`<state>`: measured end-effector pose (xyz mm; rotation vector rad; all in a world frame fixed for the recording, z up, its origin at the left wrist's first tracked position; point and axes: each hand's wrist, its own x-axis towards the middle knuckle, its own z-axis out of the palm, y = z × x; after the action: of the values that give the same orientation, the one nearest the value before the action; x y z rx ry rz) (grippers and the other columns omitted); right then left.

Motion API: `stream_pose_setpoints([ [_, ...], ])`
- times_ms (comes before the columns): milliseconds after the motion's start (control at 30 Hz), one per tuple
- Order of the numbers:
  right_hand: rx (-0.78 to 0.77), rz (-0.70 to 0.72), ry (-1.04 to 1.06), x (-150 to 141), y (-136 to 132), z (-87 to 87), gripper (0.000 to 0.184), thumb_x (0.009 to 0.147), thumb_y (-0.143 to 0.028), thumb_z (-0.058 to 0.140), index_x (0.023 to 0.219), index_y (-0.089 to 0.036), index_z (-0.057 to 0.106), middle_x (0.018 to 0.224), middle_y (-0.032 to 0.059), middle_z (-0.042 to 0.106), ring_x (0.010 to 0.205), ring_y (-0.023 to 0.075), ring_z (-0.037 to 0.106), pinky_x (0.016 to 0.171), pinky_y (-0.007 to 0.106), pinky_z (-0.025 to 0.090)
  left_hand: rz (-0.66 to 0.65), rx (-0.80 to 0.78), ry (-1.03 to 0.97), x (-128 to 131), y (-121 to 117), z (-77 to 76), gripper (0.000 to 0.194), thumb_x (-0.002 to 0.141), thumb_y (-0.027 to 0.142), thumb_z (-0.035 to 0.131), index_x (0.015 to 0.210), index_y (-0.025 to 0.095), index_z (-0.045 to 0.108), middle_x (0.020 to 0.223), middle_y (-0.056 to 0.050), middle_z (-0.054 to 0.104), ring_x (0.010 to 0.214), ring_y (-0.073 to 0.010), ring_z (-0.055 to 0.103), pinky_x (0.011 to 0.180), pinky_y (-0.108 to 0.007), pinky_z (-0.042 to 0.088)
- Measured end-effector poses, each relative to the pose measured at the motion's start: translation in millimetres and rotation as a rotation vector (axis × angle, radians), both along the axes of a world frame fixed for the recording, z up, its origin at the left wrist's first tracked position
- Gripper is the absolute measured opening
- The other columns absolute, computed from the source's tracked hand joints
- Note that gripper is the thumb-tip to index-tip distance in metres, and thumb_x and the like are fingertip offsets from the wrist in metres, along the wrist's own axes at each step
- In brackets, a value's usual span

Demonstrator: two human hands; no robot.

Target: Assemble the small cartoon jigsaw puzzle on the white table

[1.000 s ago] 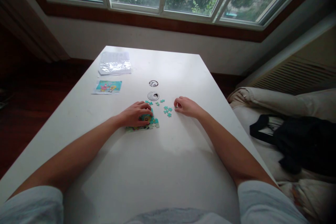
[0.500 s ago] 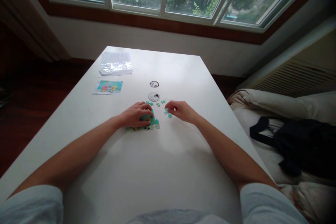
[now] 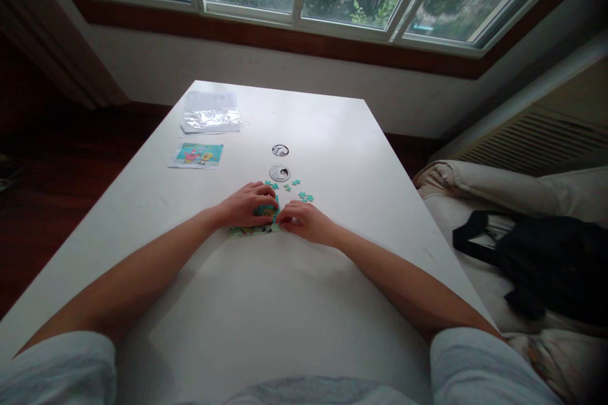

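A small, partly assembled jigsaw puzzle (image 3: 264, 212) in teal and yellow lies on the white table (image 3: 294, 291). My left hand (image 3: 247, 204) rests on top of it, fingers curled down and pressing it flat. My right hand (image 3: 303, 221) has its fingertips pinched together at the puzzle's right edge; whatever is between them is too small to make out. Several loose teal pieces (image 3: 299, 191) lie scattered just beyond both hands.
A picture card (image 3: 196, 155) and a clear plastic bag on paper (image 3: 211, 115) lie at the far left. Two round metal discs (image 3: 279, 172) sit behind the pieces. A black bag (image 3: 536, 256) rests on a cushioned seat to the right.
My right hand moved left from the loose pieces to the right edge of the assembled puzzle. My left hand stayed on the puzzle.
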<state>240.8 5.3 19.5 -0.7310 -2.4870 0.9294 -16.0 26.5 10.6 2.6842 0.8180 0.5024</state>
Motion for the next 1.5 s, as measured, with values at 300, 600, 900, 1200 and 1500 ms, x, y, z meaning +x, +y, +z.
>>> stream_pose_setpoints([
  [300, 0.116, -0.002, -0.032, -2.3, 0.2, -3.3, 0.009, 0.090, -0.015, 0.067, 0.097, -0.020, 0.070, 0.092, 0.0049, 0.066, 0.094, 0.0190, 0.056, 0.087, 0.030, 0.043, 0.003, 0.008, 0.009, -1.2, -0.2, -0.4, 0.025, 0.090, 0.040, 0.069, 0.111, 0.027, 0.071, 0.122, -0.007, 0.064, 0.112, -0.0248, 0.057, 0.104, -0.039, 0.043],
  [600, 0.087, -0.015, -0.040, -3.0, 0.0, -5.9, 0.005, 0.092, -0.017, 0.067, 0.096, -0.019, 0.070, 0.085, 0.0031, 0.063, 0.088, 0.0174, 0.054, 0.082, 0.028, 0.042, 0.002, 0.004, 0.025, -0.9, -1.4, 1.8, 0.026, 0.091, 0.040, 0.069, 0.113, 0.026, 0.070, 0.123, -0.008, 0.064, 0.113, -0.0249, 0.057, 0.105, -0.040, 0.042],
  [900, 0.192, -0.044, -0.094, -2.8, 0.0, -7.6, 0.004, 0.091, -0.020, 0.071, 0.093, -0.019, 0.068, 0.090, 0.0042, 0.060, 0.092, 0.0188, 0.052, 0.084, 0.030, 0.039, 0.002, 0.010, 0.019, -1.9, -0.1, -1.0, 0.027, 0.090, 0.041, 0.068, 0.113, 0.027, 0.070, 0.123, -0.007, 0.063, 0.113, -0.0250, 0.056, 0.105, -0.039, 0.043],
  [1200, 0.196, -0.041, -0.122, -1.3, 1.8, -6.7, 0.005, 0.092, -0.025, 0.070, 0.093, -0.019, 0.069, 0.087, 0.0038, 0.060, 0.090, 0.0184, 0.052, 0.083, 0.030, 0.037, 0.004, 0.003, 0.023, -1.0, -0.2, -0.1, 0.027, 0.091, 0.042, 0.067, 0.114, 0.027, 0.070, 0.124, -0.007, 0.064, 0.114, -0.0252, 0.056, 0.106, -0.040, 0.042],
  [1500, 0.202, 0.020, -0.098, 2.1, 4.8, -4.2, 0.008, 0.091, -0.025, 0.072, 0.088, -0.019, 0.068, 0.081, 0.0024, 0.063, 0.082, 0.0165, 0.053, 0.080, 0.029, 0.038, 0.005, 0.002, 0.026, -0.1, -1.0, 2.4, 0.029, 0.091, 0.044, 0.068, 0.114, 0.027, 0.070, 0.123, -0.007, 0.064, 0.113, -0.0253, 0.057, 0.103, -0.040, 0.043],
])
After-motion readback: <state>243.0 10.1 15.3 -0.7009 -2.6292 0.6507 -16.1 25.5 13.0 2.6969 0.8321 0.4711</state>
